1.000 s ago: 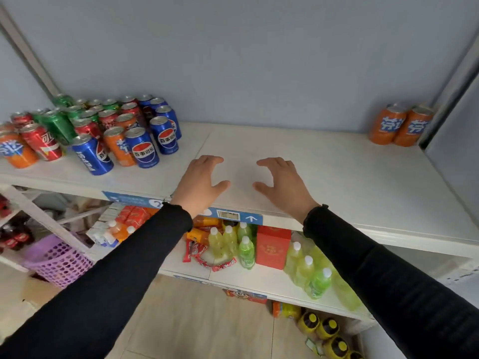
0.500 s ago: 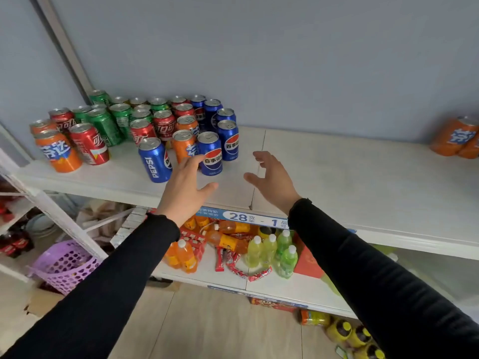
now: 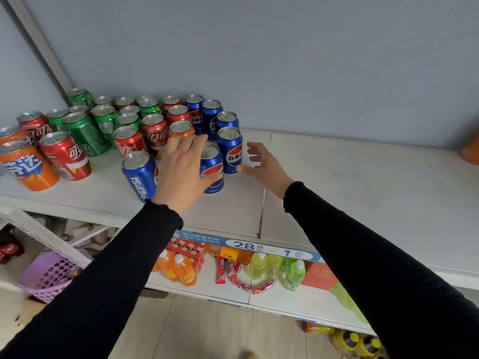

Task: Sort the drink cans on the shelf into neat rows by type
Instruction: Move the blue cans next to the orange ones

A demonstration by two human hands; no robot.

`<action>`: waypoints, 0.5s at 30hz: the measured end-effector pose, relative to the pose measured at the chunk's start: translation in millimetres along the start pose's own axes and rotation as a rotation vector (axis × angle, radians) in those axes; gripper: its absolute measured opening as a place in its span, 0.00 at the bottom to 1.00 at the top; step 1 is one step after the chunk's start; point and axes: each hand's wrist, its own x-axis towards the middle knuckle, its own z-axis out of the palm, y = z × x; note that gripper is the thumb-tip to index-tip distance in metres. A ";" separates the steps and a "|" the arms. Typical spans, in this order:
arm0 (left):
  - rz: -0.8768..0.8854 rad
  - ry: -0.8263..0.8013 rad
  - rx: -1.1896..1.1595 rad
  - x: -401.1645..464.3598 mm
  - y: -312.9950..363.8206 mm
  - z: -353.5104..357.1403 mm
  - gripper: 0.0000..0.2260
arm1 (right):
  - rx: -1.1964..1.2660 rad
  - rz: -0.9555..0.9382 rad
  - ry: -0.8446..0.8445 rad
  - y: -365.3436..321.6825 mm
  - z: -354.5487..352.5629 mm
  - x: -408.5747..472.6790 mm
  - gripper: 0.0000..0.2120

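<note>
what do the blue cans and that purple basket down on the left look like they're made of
Blue cans: likely thin metal, glossy printed sides, bare silvery tops with pull tabs. Purple basket: probably moulded plastic, matte, its wall pierced by regular round holes.

The white shelf lies bare from its middle out toward three o'clock, up to an orange can at the edge of view. Toward nine and ten o'clock a packed cluster of cans blocks the way, with blue cans on its near flank.
</note>
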 end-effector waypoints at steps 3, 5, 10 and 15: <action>0.018 -0.057 0.037 9.7 -5.4 1.9 0.37 | 0.046 -0.026 -0.086 5.6 4.0 17.5 0.33; 0.019 -0.108 0.044 14.3 -9.2 3.1 0.37 | 0.066 -0.032 -0.124 8.6 8.2 27.5 0.31; 0.048 -0.188 0.039 28.3 -17.0 0.5 0.35 | 0.093 -0.004 -0.162 12.3 16.0 44.0 0.31; 0.049 -0.256 0.020 40.1 -19.4 -2.4 0.31 | 0.078 -0.016 -0.096 15.0 21.2 47.2 0.30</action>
